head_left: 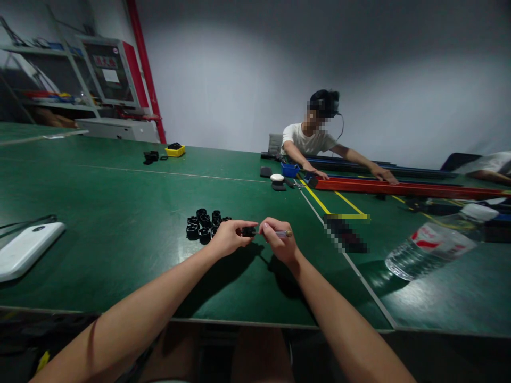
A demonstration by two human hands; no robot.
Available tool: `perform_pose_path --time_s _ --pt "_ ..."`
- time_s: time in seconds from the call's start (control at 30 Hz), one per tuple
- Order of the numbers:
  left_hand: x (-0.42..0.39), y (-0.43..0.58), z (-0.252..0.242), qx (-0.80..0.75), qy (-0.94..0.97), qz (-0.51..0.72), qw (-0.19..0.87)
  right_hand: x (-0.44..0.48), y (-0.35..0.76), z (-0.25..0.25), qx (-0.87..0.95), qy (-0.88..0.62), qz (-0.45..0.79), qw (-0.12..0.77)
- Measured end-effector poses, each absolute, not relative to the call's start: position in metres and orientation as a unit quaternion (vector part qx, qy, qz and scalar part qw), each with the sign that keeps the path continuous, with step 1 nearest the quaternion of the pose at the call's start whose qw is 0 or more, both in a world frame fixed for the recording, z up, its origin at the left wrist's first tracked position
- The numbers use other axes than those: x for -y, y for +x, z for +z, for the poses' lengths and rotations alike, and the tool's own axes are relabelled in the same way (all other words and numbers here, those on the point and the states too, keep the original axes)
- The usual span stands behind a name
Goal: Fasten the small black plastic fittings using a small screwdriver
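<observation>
My left hand [228,238] pinches a small black part [248,231] above the green table [120,213]. My right hand [279,240] is closed round a thin screwdriver [284,233] with a clear handle. Its tip points left into the black part. Both hands are held close together just above the table. A heap of several similar black parts [204,223] lies on the table just left of my left hand.
A white device [26,249] with a cable lies at the left edge. A clear water bottle [435,242] lies on its side at right. Across the table a person [315,139] handles long red and blue rails [403,187]. A yellow tray [175,151] sits at the far side.
</observation>
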State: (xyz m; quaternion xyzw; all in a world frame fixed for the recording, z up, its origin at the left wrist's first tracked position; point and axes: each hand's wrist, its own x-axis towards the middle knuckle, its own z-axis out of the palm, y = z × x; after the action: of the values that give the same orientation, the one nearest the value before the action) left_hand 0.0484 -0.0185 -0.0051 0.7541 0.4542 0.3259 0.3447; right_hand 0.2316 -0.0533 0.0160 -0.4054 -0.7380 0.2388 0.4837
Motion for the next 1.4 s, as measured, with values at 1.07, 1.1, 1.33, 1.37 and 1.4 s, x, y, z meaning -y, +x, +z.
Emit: perform_pose_path --time_s 1.07,1.1,1.33,1.37,1.4 --pt "0.022 0.0493 -0.0048 -0.444 0.756 0.335 0.344 0.0504 0.2317 0.0119 0.756 -0.415 0.212 0.459" --pt "0.0222 0.0494 -0.0044 -0.445 0.756 0.336 0.344 0.0504 0.2317 0.0119 0.756 -0.416 0.211 0.458" --pt "0.0217 0.0513 -0.0035 -0.444 0.739 0.355 0.361 0.0533 0.2315 0.0167 0.745 -0.43 0.231 0.454" --pt "0.0214 0.0515 -0.0033 -0.445 0.736 0.362 0.359 0.0533 0.2313 0.017 0.741 -0.433 0.235 0.456" --pt "0.0212 0.0516 -0.0031 -0.448 0.732 0.369 0.356 0.0532 0.2311 0.017 0.737 -0.436 0.238 0.459"
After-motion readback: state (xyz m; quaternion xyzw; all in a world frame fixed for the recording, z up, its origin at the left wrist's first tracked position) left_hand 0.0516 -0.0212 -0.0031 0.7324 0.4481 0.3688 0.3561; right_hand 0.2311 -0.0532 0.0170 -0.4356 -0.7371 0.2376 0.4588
